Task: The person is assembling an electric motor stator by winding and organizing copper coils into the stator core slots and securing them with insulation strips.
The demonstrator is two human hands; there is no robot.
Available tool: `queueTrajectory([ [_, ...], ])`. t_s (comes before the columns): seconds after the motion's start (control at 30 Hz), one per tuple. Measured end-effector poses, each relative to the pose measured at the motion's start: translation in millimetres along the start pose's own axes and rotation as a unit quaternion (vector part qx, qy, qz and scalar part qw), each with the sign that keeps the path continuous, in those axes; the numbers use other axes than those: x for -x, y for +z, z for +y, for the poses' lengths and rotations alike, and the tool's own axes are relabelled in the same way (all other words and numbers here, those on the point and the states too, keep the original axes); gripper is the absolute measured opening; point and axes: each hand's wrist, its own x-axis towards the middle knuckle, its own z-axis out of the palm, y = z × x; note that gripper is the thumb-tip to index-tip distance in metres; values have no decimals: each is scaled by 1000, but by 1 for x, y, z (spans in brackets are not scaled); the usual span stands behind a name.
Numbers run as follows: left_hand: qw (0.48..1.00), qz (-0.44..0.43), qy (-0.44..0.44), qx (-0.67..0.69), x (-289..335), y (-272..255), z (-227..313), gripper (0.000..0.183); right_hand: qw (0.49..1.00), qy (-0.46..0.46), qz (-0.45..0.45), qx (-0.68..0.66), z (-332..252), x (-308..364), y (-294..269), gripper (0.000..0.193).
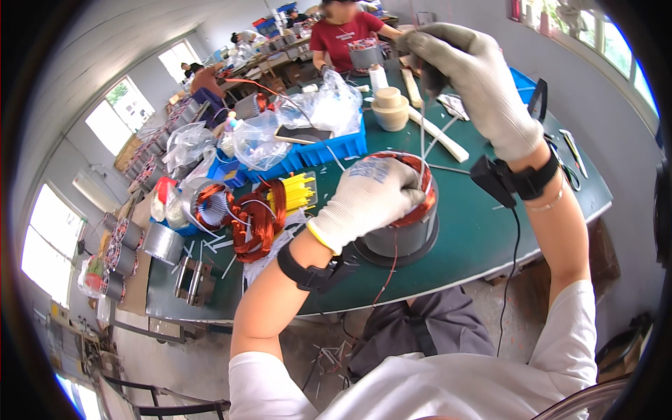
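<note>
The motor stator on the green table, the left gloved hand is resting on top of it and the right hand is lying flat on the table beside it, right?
Not quite. The left hand does rest on the motor stator on the green table, but the right hand is raised above it, gripping a thin tool, as the head view shows.

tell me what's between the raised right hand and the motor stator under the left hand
In the head view, a thin taut cord runs from the right hand down to the stator; left hand rests on it.

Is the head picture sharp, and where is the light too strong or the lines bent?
Head view: both gloved hands, left hand on the motor stator and raised right hand, look sharp; the windows are overexposed; the green table edge bends near the rim.
</note>
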Motion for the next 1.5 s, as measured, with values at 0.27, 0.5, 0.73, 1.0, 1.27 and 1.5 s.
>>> queueTrajectory([
  [0.27,998,45,2,43,5,20,-5,23,995,71,-38,-54,4,7,-5,27],
  [0.5,968,238,72,22,81,-9,-24,29,994,-4,76,-81,25,40,-92,35],
  [0.73,933,247,155,-211,68,53,-61,78,991,44,97,79,26,115,-86,27],
  [1.0,933,290,132,-169,69,74,-44,78,941,-135,-217,224,61,165,14,40],
  [1.27,911,357,29,203,49,53,-49,32,966,242,-95,-18,39,120,8,25],
  [1.5,908,407,22,100,47,52,-35,16,970,-76,140,184,-11,113,-62,29],
])
